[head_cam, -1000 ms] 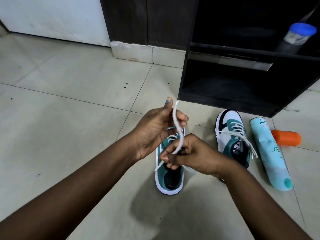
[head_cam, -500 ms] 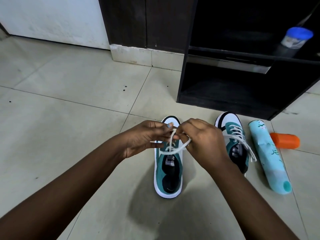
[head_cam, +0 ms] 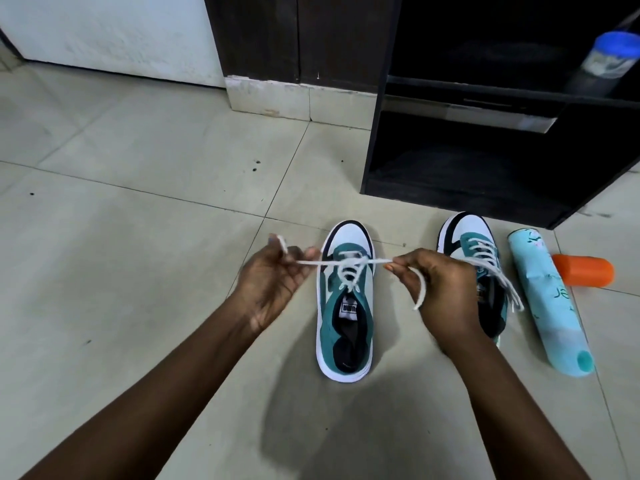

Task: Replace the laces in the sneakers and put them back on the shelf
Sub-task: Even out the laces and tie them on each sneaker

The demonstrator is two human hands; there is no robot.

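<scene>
In the middle of the frame, the left hand (head_cam: 268, 275) and the right hand (head_cam: 438, 282) each pinch one end of the white lace (head_cam: 349, 263), stretched across the sneaker (head_cam: 344, 306).

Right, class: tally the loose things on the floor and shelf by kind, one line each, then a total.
Sneakers: 2
Folded umbrella: 1
Orange container: 1
Blue-lidded jar: 1
Total: 5

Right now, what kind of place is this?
Probably a home, by a storage corner: pale tiled floor, a dark open shelf unit holding a blue-lidded jar, and sneakers on the floor.
</scene>
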